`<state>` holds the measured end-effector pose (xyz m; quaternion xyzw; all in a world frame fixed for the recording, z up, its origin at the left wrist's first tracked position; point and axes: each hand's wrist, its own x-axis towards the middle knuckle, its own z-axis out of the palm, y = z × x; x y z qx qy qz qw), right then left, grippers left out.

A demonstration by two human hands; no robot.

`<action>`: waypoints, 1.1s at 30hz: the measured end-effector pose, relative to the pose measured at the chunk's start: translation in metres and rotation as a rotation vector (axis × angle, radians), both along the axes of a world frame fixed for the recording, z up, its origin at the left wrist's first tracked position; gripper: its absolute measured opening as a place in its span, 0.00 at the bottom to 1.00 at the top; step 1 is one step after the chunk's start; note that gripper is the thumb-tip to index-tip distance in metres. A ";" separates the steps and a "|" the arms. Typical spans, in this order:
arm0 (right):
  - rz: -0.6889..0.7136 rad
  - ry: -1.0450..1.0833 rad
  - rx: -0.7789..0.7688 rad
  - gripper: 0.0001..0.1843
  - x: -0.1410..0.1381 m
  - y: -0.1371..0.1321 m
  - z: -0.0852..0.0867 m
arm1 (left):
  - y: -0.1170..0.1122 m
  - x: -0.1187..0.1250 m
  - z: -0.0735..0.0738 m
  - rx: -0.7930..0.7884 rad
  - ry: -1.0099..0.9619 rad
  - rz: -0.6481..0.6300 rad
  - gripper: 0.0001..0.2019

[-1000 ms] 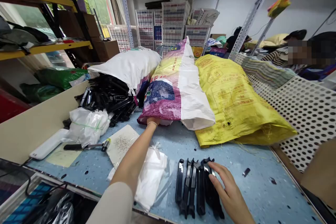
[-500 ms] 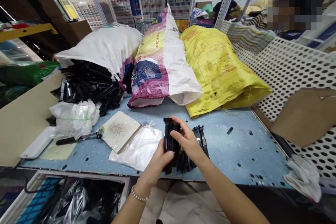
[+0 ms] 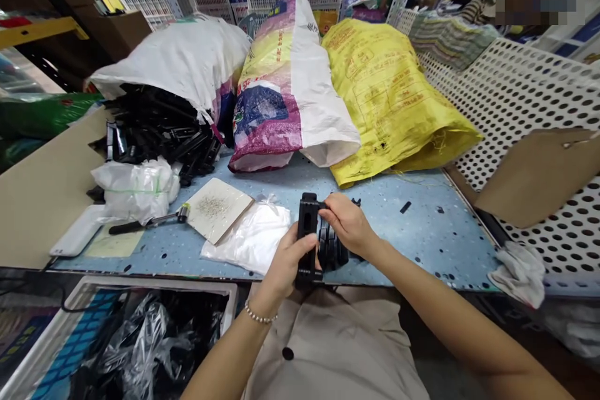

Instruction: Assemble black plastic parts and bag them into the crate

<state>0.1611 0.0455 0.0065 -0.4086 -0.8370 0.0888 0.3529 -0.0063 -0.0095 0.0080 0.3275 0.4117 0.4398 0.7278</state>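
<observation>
My left hand (image 3: 291,255) is wrapped round a long black plastic bracket (image 3: 307,225), held upright near the front edge of the blue table. Fingers of my right hand (image 3: 347,220) pinch the upper right side of the same bracket. Just right of it, more black plastic parts (image 3: 334,249) stand on the table, partly hidden by my right hand and wrist. To the left of my hands lies a pile of clear plastic bags (image 3: 257,234), partly under a square pale board (image 3: 218,209) covered with small specks.
A hammer (image 3: 150,223) lies beside a bundle of plastic bags (image 3: 135,187). Black parts (image 3: 164,134) spill from a white sack (image 3: 173,56). A printed sack (image 3: 290,94) and a yellow sack (image 3: 394,100) stand behind. An open bin (image 3: 229,300) with plastic wrap sits below left.
The bracket has been turned so that its slotted face shows. My right hand has shifted from over its front to its upper right side. The camera view has tilted downward.
</observation>
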 end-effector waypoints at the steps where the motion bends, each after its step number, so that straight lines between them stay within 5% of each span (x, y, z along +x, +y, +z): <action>1: 0.000 0.000 -0.044 0.17 -0.001 -0.004 -0.001 | 0.002 0.000 0.000 -0.002 -0.011 0.015 0.20; 8: 0.162 0.034 -0.136 0.18 -0.025 -0.064 -0.023 | 0.004 -0.006 -0.004 -0.071 0.030 0.193 0.24; 15: 0.198 0.132 -0.715 0.16 -0.028 -0.083 -0.025 | 0.011 -0.020 -0.049 0.207 0.394 0.301 0.32; 18: 0.070 0.173 -0.697 0.12 0.004 -0.054 -0.023 | 0.026 -0.018 -0.077 0.218 0.534 0.244 0.25; 22: -0.613 0.094 -0.502 0.15 0.086 0.024 -0.027 | 0.036 -0.004 -0.099 0.399 0.880 0.123 0.24; 24: -0.778 0.083 -0.466 0.19 0.130 0.070 -0.024 | 0.036 -0.002 -0.105 0.447 0.996 0.103 0.24; 29: -0.899 0.070 -0.543 0.16 0.171 0.162 -0.023 | 0.036 -0.005 -0.114 0.507 1.068 0.080 0.21; 33: -0.913 0.101 -0.623 0.18 0.165 0.183 -0.044 | 0.035 0.001 -0.114 0.516 1.086 0.073 0.22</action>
